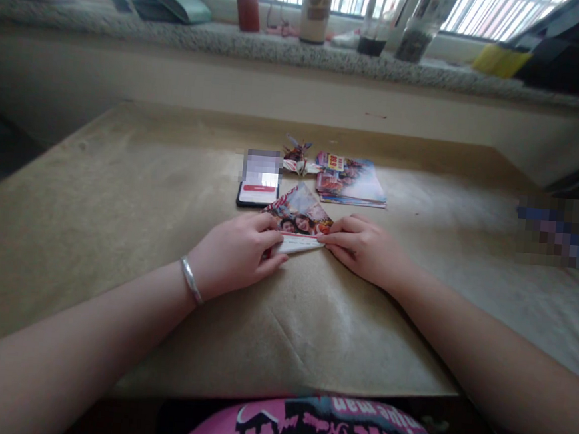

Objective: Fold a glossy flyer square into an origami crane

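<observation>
A colourful printed paper (300,212) lies on the brown table (120,204), partly folded, with a white flap turned up along its near edge. My left hand (236,253), a silver bangle on its wrist, has its fingers curled and pinches the left end of that fold. My right hand (365,246) presses the right end with fingertips held together. Behind the paper sit a folded paper crane (297,157) and a stack of similar printed sheets (351,180).
A phone (258,186) with a lit screen lies just left of the paper. A stone windowsill (283,48) at the back carries bottles, jars and a teal case. A blurred object lies at the table's right edge (559,231).
</observation>
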Available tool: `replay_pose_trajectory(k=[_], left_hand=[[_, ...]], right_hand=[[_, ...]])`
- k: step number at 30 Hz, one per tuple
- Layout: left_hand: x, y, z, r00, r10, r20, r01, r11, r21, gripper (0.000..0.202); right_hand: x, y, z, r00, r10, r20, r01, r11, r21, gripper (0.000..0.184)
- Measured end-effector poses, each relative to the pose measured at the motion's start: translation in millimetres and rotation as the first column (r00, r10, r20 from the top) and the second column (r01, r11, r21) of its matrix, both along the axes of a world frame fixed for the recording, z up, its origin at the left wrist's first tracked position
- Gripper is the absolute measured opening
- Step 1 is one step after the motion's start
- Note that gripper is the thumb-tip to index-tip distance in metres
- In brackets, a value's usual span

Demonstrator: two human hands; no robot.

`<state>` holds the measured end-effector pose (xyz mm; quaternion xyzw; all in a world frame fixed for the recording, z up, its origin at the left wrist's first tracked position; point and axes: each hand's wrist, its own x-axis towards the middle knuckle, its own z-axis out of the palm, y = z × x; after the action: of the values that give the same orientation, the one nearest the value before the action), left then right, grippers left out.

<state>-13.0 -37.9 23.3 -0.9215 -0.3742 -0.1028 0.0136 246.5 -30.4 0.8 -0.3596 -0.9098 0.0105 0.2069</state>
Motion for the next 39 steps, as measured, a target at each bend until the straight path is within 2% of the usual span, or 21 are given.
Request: replay_pose_trajectory(k=[4,10,12,18,28,32,39], left_hand=[[0.2,-4.2,2.0,0.989,-0.002,-0.150,0.012,0.997,0.070,0.029],[3.0,-1.1,-1.5,0.980,0.018,-0.199,0.008,0.992,0.127,0.028],[3.0,-0.3,-2.6,0.980,0.018,-0.197,0.011,0.990,0.143,0.028],[0.8,0.0,-5.3,0.985,-0.078,-0.152,0.102,0.983,0.155,0.026],[0.9,-3.3,-4.0,0.977,-0.056,-0.207,0.093,0.980,0.174,0.022],[2.3,0.5,-5.2,0.984,-0.052,-0.173,0.084,0.978,0.189,0.022],[2.1,0.5,-9.3,0.985,-0.046,-0.169,0.081,0.975,0.205,0.022]], right_hand=[[-0.3,0.1,-0.5,1.000,-0.009,0.020,0.009,1.000,-0.003,0.026],[0.2,0.7,-1.5,0.999,-0.009,0.032,0.008,0.999,0.043,0.026],[0.4,0.7,-1.5,0.999,-0.004,0.039,0.002,0.998,0.056,0.026],[0.3,0.2,-0.6,0.999,-0.003,0.049,0.000,0.999,0.051,0.026],[0.5,0.0,-0.9,0.997,-0.009,0.072,0.003,0.997,0.080,0.027],[-0.2,-0.8,-1.1,0.996,-0.052,0.075,0.045,0.995,0.094,0.028],[0.1,-1.5,0.6,0.994,-0.051,0.100,0.044,0.996,0.074,0.028]])
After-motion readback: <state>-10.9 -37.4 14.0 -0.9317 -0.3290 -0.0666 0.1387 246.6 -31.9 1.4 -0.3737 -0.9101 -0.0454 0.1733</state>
